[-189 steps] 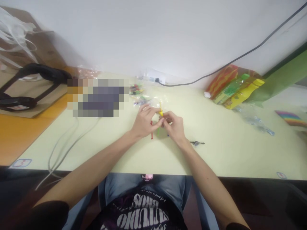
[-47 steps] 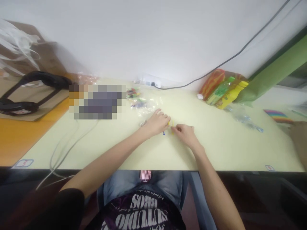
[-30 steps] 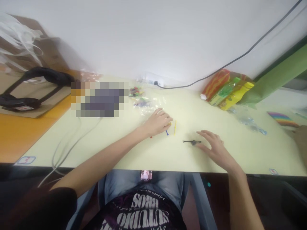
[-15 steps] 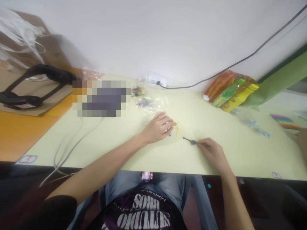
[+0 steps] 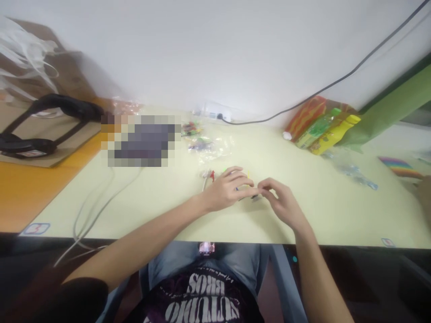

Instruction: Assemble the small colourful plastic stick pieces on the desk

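My left hand (image 5: 226, 192) is held low over the table with its fingers stretched to the right and somewhat apart. Its fingertips almost meet those of my right hand (image 5: 281, 204), whose thumb and forefinger are pinched together. A small dark piece (image 5: 255, 196), mostly hidden, shows just under the meeting fingertips, at the pinch of my right hand. Around my left hand lie small plastic pieces: a red one (image 5: 212, 175) to its left, a green one (image 5: 224, 170) behind it, a thin yellow one (image 5: 248, 173) past its fingers, and a blue bit (image 5: 237, 189) partly covered by the fingers.
Clear plastic wrappers (image 5: 215, 150) and a pile of colourful pieces (image 5: 191, 129) lie further back. A pixelated dark object (image 5: 144, 141) and cables (image 5: 101, 215) are left. Bottles (image 5: 333, 137), a crinkled bag (image 5: 358, 175) and a rainbow-striped item (image 5: 399, 167) are right.
My right hand has moved left with the thin dark piece, up to my left hand. The left hand's fingers have stretched out further to the right, and the red piece now shows beside it.
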Demonstrator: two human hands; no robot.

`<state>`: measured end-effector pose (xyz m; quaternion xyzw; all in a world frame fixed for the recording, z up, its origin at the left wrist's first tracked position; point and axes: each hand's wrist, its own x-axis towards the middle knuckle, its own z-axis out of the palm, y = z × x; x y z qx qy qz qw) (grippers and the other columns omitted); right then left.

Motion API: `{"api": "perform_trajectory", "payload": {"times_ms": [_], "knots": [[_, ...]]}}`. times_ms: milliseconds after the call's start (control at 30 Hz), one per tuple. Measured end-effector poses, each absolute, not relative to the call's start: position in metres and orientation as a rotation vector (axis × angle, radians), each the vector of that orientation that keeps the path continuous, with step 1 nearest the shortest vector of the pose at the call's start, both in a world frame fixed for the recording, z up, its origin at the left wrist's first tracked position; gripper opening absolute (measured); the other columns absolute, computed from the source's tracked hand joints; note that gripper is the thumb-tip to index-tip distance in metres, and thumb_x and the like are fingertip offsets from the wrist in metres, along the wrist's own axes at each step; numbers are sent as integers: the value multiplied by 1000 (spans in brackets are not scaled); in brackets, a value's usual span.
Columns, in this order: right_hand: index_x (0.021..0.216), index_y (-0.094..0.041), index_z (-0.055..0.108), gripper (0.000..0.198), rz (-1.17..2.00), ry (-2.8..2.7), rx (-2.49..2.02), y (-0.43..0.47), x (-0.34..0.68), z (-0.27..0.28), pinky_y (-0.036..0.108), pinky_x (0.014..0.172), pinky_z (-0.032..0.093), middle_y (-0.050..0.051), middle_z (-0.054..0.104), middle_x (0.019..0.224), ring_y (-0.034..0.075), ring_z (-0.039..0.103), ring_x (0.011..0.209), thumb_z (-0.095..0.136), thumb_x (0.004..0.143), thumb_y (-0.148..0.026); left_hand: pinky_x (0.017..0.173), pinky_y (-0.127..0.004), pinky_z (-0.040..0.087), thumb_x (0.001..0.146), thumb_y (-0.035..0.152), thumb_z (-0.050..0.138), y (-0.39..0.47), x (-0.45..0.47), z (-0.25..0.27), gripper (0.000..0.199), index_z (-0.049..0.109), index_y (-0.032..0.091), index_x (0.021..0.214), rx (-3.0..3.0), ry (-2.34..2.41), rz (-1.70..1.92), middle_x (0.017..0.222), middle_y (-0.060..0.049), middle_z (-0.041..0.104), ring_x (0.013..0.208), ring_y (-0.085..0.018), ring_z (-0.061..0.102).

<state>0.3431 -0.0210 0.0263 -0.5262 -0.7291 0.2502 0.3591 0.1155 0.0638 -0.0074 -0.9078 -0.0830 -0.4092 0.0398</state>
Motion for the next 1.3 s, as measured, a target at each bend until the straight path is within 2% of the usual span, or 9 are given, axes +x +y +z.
{"api": "perform_trajectory", "payload": {"times_ms": [100,267,533,667,767,933,1100,1200,1300], "knots": [[97,-23,66,16,870,-1827,-1327,-5,334,29,37,78,50,4,70,87,21,63,80,60,101,-38,115,-47,50,98,5,57,67,112,-9,37,71,30,122,-2810,-265,-1242,112,-2,77,109,-18,67],[112,-23,62,29,1136,-1571,-1169,9,345,28,30,64,45,0,65,80,15,54,66,74,91,-39,111,-49,51,98,29,69,74,108,-8,25,71,28,123,-2887,-360,-1234,109,-4,78,106,-21,68],[108,-22,64,22,1071,-1558,-1207,5,347,44,27,60,38,-5,55,70,12,46,61,70,88,-29,106,-50,52,91,61,69,64,111,-3,61,64,20,136,-2978,-319,-1356,113,-10,76,110,-27,67],[108,-21,63,24,1087,-1580,-1260,4,334,53,27,58,33,-6,54,68,12,43,60,67,85,-25,100,-45,53,99,43,66,66,111,-6,33,67,24,127,-2969,-392,-1302,111,-7,77,108,-24,69],[106,-21,63,26,1082,-1542,-1301,6,323,58,26,55,30,-7,53,65,11,40,57,66,80,-22,100,-43,53,99,34,66,68,112,-8,23,68,23,120,-2930,-336,-1313,109,-5,79,106,-22,70],[103,-22,62,26,1117,-1411,-1312,6,307,58,26,52,26,-8,49,61,10,36,53,64,77,-24,102,-44,52,96,28,67,67,111,-7,25,67,23,121,-2930,-350,-1322,109,-5,79,107,-22,69],[103,-22,61,26,1101,-1381,-1303,5,303,51,26,52,26,-8,47,60,10,37,54,66,77,-25,102,-46,53,95,35,68,67,111,-8,29,66,22,121,-2942,-329,-1338,108,-7,77,106,-23,69],[103,-22,61,26,1105,-1383,-1308,6,305,50,26,52,26,-8,48,61,10,37,53,67,78,-26,100,-44,54,95,23,63,67,111,-8,26,65,21,121,-2937,-298,-1356,108,-8,77,106,-23,69],[103,-22,61,26,1104,-1384,-1326,7,306,50,26,52,26,-8,49,60,10,37,53,68,79,-26,100,-44,54,91,11,55,66,111,-7,34,66,22,121,-2976,-260,-1355,112,-7,77,108,-22,69]]}}
